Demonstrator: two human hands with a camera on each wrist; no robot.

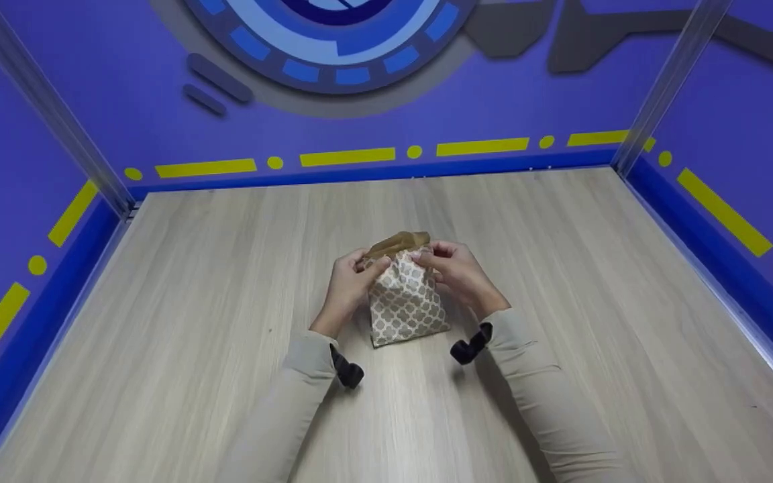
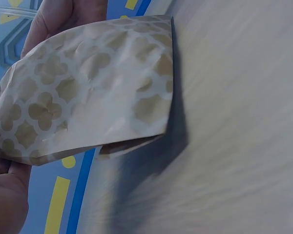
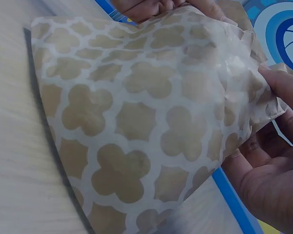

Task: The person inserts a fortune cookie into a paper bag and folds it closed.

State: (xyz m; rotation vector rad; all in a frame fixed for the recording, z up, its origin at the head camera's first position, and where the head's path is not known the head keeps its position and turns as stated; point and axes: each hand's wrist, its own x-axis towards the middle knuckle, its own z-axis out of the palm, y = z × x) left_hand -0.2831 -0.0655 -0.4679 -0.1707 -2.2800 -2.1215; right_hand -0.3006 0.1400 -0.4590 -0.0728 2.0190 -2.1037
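Note:
A paper bag (image 1: 408, 302) with a white and tan quatrefoil pattern stands out in the middle of the wood-grain table. Its crumpled mouth shows plain brown inner paper at the top. My left hand (image 1: 349, 283) grips the bag's left upper edge, thumb in front and fingers behind. On the opposite side my right hand (image 1: 460, 272) pinches the upper edge the same way. The right wrist view shows the bag (image 3: 122, 122) close up, creased near the mouth, with the right thumb over its front. In the left wrist view the bag's bottom edge hangs close over the table. Its contents are hidden.
The wood-grain table (image 1: 192, 322) spreads around the bag. Blue-purple panels with yellow dashes (image 1: 346, 156) enclose it at the back and both sides, joined by metal corner posts (image 1: 668, 80). A black wrist camera mount (image 1: 472, 343) sits at each cuff.

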